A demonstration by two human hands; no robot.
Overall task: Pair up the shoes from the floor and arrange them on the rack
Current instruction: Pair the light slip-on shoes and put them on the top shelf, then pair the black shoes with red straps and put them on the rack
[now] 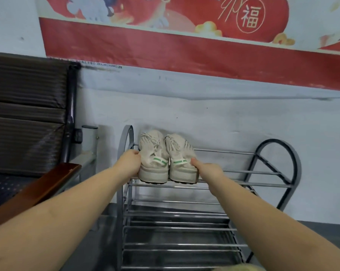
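Head view, only one angle here. Two cream knit sneakers are seen side by side on the top tier of the metal shoe rack (259, 173), heels toward the camera, toes toward the wall, soles resting on the chrome bars at the rack's left end. The left sneaker (152, 159) is gripped at its outer heel side by the left hand (129, 162), fingers curled around the collar edge. The right sneaker (181, 161) is pinched at its outer heel side by the right hand (206, 169), thumb laid on the upper. So both grips are closed on a shoe, one each, and the pair is sandwiched right between the two grips, the inner sides touching or very nearly. A green stripe is shown across each heel tab.

Below the grips, the lower tiers of the rack are seen as rows of bars. Off to the left of the left grip, a dark padded chair (26, 114) with a wooden armrest (40, 190) is parked just beside the rack. Above the grips, a red banner (184, 53) is stuck on the pale wall.
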